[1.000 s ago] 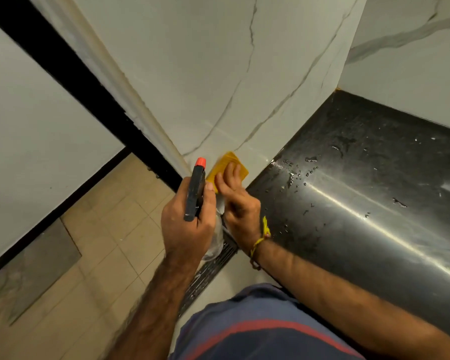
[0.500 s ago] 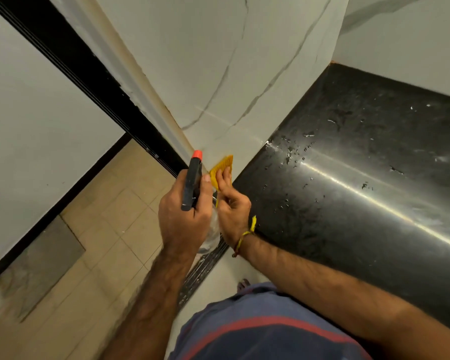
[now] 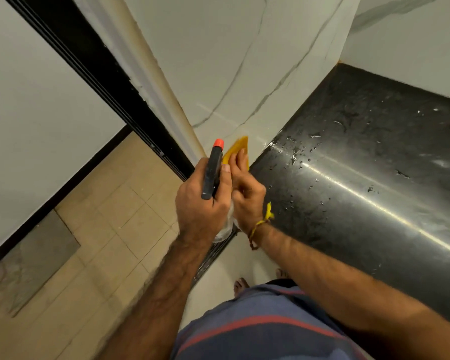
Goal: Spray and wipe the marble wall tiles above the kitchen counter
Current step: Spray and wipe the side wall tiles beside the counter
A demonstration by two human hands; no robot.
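Observation:
The white marble wall tile (image 3: 231,63) with grey veins rises above the black counter (image 3: 361,178). My left hand (image 3: 203,206) grips a spray bottle (image 3: 213,172) with a dark head and an orange nozzle, held upright just left of the wall's lower corner. Its clear body is mostly hidden below my fist. My right hand (image 3: 246,188) presses a yellow cloth (image 3: 235,149) against the bottom of the tile, right where it meets the counter's near-left end. Only the cloth's upper edge shows past my fingers.
Water droplets (image 3: 296,157) speckle the counter near the wall. A second marble wall (image 3: 413,42) stands at the back right. A black door frame (image 3: 89,74) runs diagonally at left, with beige floor tiles (image 3: 109,216) below. My bare foot (image 3: 240,285) stands by the counter base.
My right hand and the yellow cloth have slid a little down and left along the tile's bottom edge. The left hand with the bottle stayed beside it. The camera view shifted slightly.

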